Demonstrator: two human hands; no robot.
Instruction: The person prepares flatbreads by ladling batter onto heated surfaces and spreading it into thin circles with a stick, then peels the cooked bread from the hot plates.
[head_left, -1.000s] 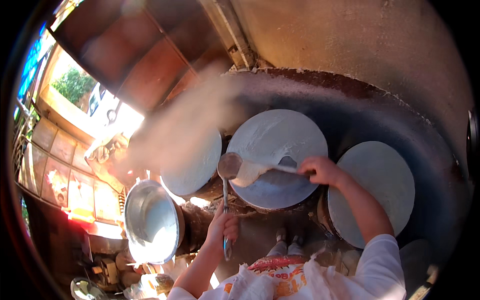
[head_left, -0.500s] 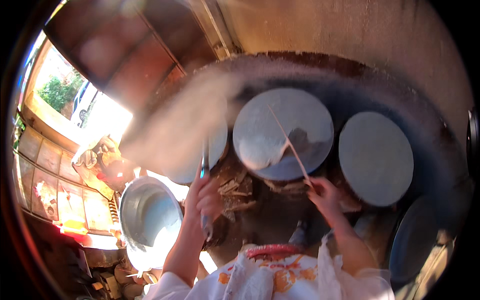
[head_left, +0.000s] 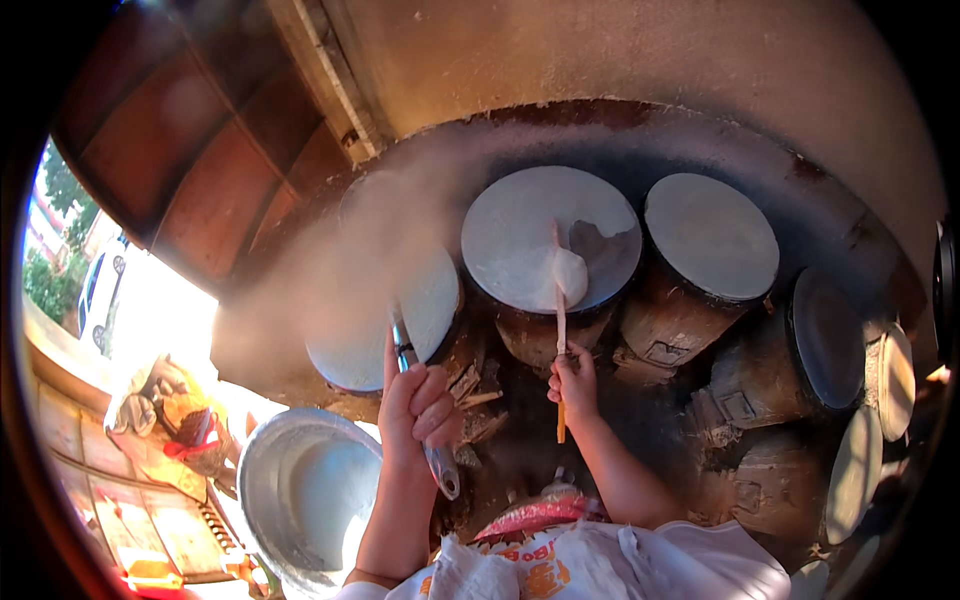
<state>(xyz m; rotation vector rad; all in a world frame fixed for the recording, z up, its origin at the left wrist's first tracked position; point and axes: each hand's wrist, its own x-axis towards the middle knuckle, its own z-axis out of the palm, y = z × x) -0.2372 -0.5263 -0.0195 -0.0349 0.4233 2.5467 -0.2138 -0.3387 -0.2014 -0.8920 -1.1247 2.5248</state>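
My left hand grips the metal handle of a ladle, whose upper end reaches into steam over the left round griddle, its head hidden. Near the centre, my right hand pinches a thin wooden stick, held lengthwise away from me over the middle griddle. That griddle carries a white batter layer, with a thicker blob beside the stick and a bare grey patch at its right.
At lower left stands a large metal basin of white liquid. A right griddle, a dark griddle and light round discs continue along the curved sooty wall. Bundled cloth or bags sit beside the bright opening on the left.
The ladle has swung from the middle griddle to over the left one. My right hand has moved down and leftward, turning the stick upright in the picture. The view has shifted, revealing more griddles rightward.
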